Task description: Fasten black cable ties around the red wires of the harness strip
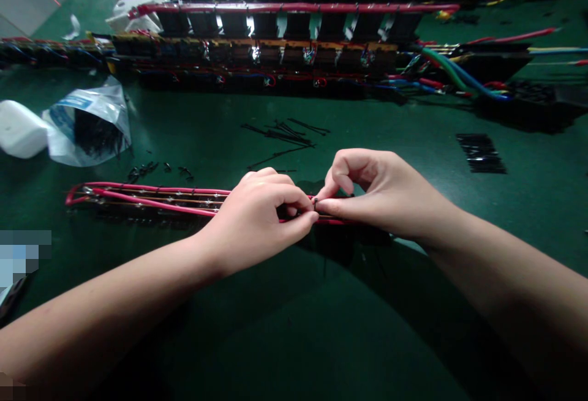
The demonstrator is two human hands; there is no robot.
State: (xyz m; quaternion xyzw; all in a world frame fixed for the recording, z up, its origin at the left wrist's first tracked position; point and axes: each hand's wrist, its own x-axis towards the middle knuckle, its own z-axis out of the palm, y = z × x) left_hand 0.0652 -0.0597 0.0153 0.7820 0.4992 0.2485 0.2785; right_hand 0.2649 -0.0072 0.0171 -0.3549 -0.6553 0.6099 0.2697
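Observation:
A long black strip assembly with red wires [151, 198] along it lies across the green mat in front of me. My left hand [260, 217] is closed over the strip's middle, thumb and forefinger pinching the red wires. My right hand [376, 190] meets it from the right, its fingertips pinching a small black cable tie [316, 204] around the wires. The right part of the strip is hidden under both hands.
Loose black cable ties [285, 133] lie just beyond my hands, with another bundle [480, 153] at right. A plastic bag of ties [89, 125] and a white object [21, 130] sit at left. Several wired strip assemblies [275, 52] are stacked across the back.

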